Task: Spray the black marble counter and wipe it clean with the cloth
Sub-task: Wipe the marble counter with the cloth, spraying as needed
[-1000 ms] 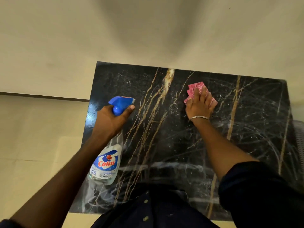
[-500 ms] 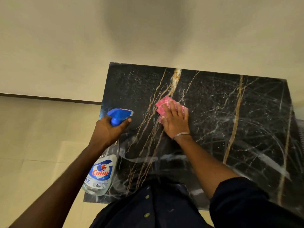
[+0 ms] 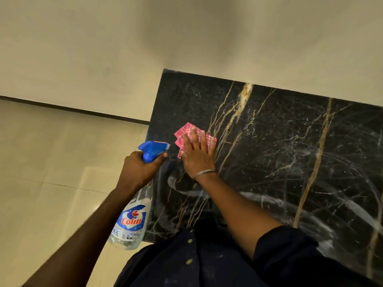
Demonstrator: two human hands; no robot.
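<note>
A black marble counter (image 3: 290, 152) with gold and white veins fills the right half of the head view. My right hand (image 3: 196, 156) lies flat, fingers spread, on a folded pink cloth (image 3: 187, 131) near the counter's left edge. My left hand (image 3: 138, 170) grips the neck of a clear spray bottle (image 3: 132, 222) with a blue trigger head (image 3: 153, 151), held just off the counter's left side, nozzle pointing right toward the cloth. Fine droplets and wet smears show on the marble.
A plain cream wall (image 3: 145, 48) runs behind the counter. Pale floor tiles (image 3: 51, 172) lie to the left, below the counter's left edge. My dark shirt (image 3: 196, 259) presses against the counter's front edge.
My right hand has slid the pink cloth leftward across the counter, from its middle to near the left edge. The bottle stays in my left hand; the view has shifted left.
</note>
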